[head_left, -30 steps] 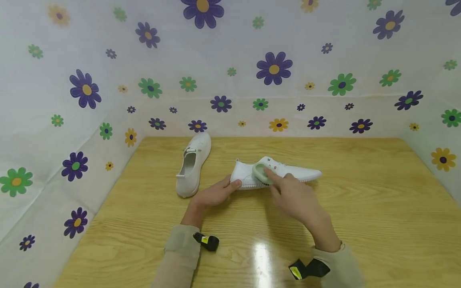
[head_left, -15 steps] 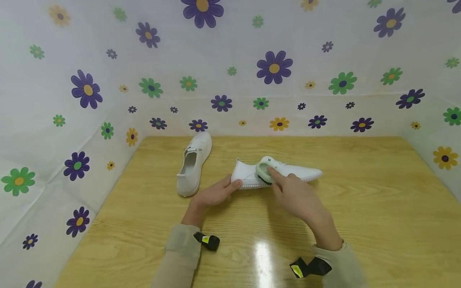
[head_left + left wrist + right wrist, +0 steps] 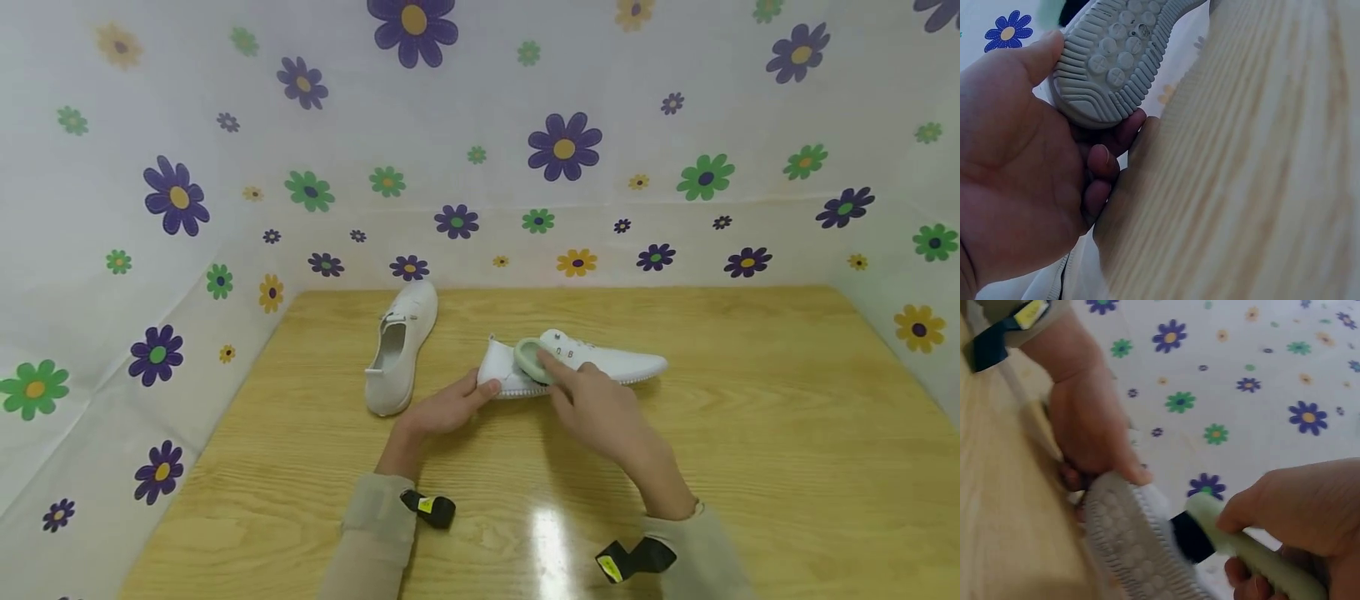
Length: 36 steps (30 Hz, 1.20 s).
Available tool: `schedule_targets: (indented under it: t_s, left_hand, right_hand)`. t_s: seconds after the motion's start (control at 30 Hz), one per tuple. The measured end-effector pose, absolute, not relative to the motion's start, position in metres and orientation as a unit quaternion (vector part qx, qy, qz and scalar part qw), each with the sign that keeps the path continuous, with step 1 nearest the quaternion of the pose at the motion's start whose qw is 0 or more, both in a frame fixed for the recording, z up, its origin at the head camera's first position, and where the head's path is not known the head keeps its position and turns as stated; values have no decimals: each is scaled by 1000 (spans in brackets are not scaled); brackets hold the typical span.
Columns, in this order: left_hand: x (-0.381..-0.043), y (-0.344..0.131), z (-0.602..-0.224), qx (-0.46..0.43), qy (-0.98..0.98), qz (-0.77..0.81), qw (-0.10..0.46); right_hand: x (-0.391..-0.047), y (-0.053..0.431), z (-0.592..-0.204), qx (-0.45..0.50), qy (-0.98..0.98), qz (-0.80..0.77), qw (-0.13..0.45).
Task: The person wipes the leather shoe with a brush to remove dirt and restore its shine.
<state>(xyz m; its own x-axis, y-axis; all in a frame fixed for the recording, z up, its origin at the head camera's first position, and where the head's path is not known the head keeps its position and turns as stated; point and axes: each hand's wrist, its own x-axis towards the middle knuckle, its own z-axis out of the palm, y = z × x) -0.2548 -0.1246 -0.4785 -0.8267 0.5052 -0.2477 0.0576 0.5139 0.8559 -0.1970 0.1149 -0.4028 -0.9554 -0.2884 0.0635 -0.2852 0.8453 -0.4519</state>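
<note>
A white shoe point(image 3: 615, 363) is tipped on its side, toe to the right, its ridged sole point(image 3: 1124, 53) facing the person. My left hand point(image 3: 448, 405) grips its heel, thumb on the sole's edge and fingers beneath. In my right hand point(image 3: 600, 415) is a pale green scrubbing brush point(image 3: 1259, 557), gripped by its handle. The dark bristles point(image 3: 1192, 536) press against the shoe's side near the heel. The second white shoe point(image 3: 403, 350) stands upright to the left, toe pointing away.
The shoes are on a wood-grain table point(image 3: 787, 433). A flower-printed white sheet point(image 3: 480, 100) hangs behind it and along both sides. Black straps with small devices point(image 3: 435, 508) sit on both wrists.
The brush first slid slightly toward the toe, then back toward the heel with my right hand. My left hand keeps its hold on the heel. The other shoe stays put.
</note>
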Motion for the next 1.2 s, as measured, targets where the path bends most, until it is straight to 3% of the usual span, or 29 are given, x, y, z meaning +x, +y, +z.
schedule_targets:
  t_s: [0.23,0.5,0.73,0.93,1.2]
  left_hand:
    - [-253,-124,-479,150,838,464,244]
    - [-251,-124,-481,154,839,461,243]
    - [-253,-126,-477,158,838,462,244]
    - [-253,-129,-476,166,835,464,244]
    - [-255,-123,-477,158,845,447,247]
  right_hand:
    - [-199,126,-402,-115,971,-206,-34]
    - [-193,118,-399,-157,960,-232,3]
    - [-200,118,-409,-131,968,-205,-57]
    - [-198,102,-409,-179,967,-183,-15]
    - [-198,121,-404,-114,976,-182,-17]
